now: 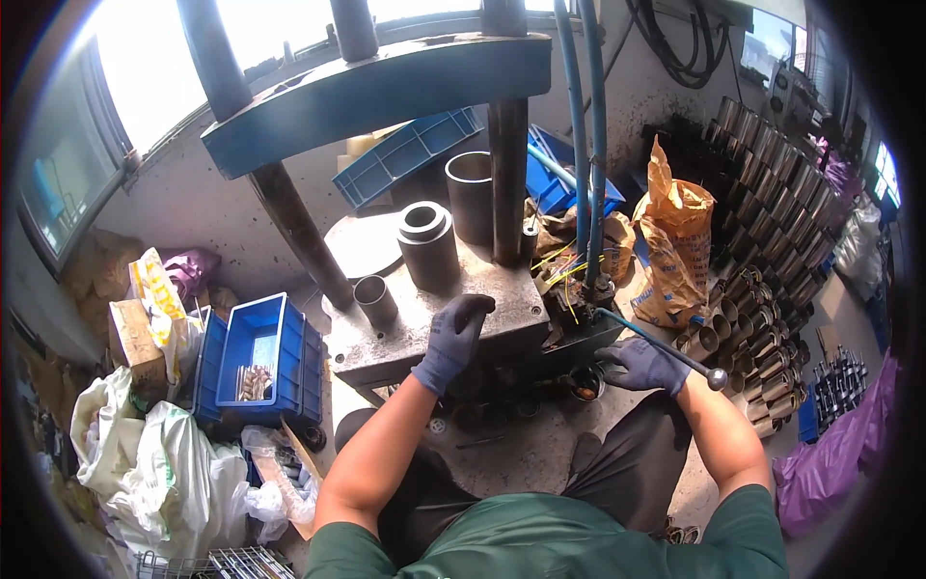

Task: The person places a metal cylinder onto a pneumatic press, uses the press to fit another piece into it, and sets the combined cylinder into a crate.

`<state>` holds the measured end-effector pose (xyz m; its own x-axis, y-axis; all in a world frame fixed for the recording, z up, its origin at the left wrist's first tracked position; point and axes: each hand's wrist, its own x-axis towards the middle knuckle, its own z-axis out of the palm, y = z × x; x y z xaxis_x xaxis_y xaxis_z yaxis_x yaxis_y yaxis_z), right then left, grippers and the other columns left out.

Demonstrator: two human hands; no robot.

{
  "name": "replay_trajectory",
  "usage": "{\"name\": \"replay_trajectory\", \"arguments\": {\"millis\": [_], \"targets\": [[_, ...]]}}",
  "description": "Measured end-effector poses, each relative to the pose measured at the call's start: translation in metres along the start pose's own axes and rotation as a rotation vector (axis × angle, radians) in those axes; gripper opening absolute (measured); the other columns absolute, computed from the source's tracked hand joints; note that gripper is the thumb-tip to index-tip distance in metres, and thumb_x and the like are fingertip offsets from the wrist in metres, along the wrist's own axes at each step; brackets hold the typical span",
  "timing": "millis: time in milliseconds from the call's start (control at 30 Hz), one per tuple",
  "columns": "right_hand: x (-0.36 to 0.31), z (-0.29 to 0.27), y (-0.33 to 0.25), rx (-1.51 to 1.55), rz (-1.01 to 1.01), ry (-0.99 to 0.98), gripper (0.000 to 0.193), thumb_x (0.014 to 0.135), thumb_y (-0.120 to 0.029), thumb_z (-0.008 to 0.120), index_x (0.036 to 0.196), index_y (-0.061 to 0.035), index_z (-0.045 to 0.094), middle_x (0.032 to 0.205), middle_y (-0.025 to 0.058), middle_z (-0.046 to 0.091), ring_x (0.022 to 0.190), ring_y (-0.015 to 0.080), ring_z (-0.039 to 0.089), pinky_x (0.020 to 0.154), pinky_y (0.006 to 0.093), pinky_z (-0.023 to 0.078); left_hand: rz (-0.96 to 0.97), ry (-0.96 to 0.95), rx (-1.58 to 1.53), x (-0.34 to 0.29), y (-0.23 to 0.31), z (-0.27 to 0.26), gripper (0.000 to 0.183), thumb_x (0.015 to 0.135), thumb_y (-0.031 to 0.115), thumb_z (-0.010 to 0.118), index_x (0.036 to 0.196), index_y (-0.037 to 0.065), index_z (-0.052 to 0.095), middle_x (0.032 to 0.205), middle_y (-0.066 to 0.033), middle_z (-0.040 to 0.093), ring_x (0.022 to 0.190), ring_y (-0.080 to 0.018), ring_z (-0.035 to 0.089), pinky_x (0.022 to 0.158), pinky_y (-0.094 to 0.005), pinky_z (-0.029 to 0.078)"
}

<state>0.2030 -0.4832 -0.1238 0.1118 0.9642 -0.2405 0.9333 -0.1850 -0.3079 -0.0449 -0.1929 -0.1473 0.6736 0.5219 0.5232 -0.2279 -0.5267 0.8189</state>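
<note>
My left hand [455, 338], in a grey-blue glove with dark fingertips, is at the front edge of a worn steel press table [434, 333]. Its fingers are curled in, and whatever they may hold is hidden. Behind it a thick steel cylinder with a stepped ring on top [427, 256] stands upright, apart from the hand. A shorter open tube [375, 302] stands to its left. My right hand [644, 366], gloved alike, is beside a ball-ended lever [666, 355]. Its fingers stretch leftward, not wrapped round the lever; contact is unclear.
The blue press frame [386, 96] and its columns rise over the table. A wide tube [470, 198] stands farther back. Blue crates [270, 357] and white sacks [169, 482] lie at left. Right are a brown paper bag [675, 251] and stacked metal tubes [772, 193].
</note>
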Motion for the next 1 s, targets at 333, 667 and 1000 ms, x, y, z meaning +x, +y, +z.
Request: {"name": "replay_trajectory", "arguments": {"millis": [333, 667, 1000], "targets": [[0.207, -0.052, -0.179, -0.220, -0.261, 0.795, 0.069, 0.093, -0.040, 0.067, 0.151, -0.0091, 0.047, 0.134, 0.0195, 0.062, 0.133, 0.0335, 0.053, 0.121, 0.0535, 0.030, -0.969, 0.555, -0.693, 0.015, -0.058, -0.087, 0.038, 0.093, 0.037, 0.070, 0.125, 0.017, 0.064, 0.118, -0.0014, 0.067, 0.102, -0.0228, 0.061, 0.086, -0.0388, 0.049], [0.328, -0.072, -0.218, -0.106, -0.352, 0.788, 0.068, 0.092, -0.033, 0.066, 0.151, -0.0051, 0.048, 0.114, 0.0251, 0.071, 0.108, 0.0423, 0.067, 0.097, 0.0510, 0.051, -0.900, 0.686, -0.734, 0.020, -0.098, -0.125, 0.041, 0.092, 0.041, 0.069, 0.124, 0.016, 0.062, 0.109, -0.0026, 0.065, 0.074, -0.0146, 0.055, 0.063, -0.0293, 0.041], [0.274, -0.014, -0.091, 0.178, -0.243, 0.891, 0.071, 0.102, -0.020, 0.065, 0.162, -0.0062, 0.031, 0.122, 0.0101, 0.069, 0.109, 0.0203, 0.067, 0.095, 0.0345, 0.052, -0.741, 0.555, -0.623, 0.037, -0.089, -0.106, 0.030, 0.097, 0.029, 0.066, 0.125, 0.017, 0.060, 0.086, 0.0030, 0.058, 0.071, -0.0081, 0.051, 0.056, -0.0260, 0.040]]}}
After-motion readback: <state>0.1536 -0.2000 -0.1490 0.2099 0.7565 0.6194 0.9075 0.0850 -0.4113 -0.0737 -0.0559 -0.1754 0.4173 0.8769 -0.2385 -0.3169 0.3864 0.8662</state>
